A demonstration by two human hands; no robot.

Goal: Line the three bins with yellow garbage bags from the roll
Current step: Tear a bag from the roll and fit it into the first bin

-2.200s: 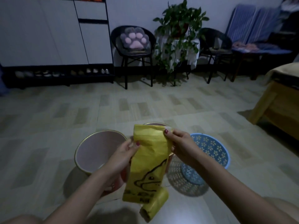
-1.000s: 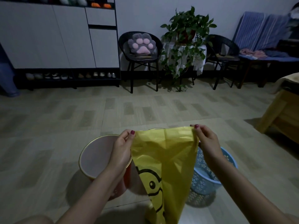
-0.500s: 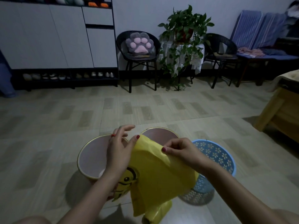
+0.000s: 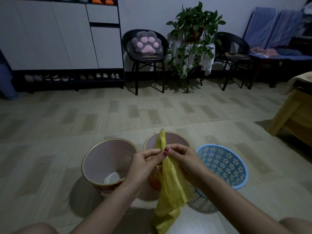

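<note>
Both hands, left hand (image 4: 145, 160) and right hand (image 4: 183, 157), pinched a yellow garbage bag (image 4: 170, 186) together; below the pinch it hung limp.

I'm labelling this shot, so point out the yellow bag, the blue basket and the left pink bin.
yellow bag (image 4: 170, 181): head view, hanging middle.
blue basket (image 4: 243, 179): head view, right rim.
left pink bin (image 4: 101, 159): head view, inner wall.

Dim, bluish, wide-angle edge distortion
</note>
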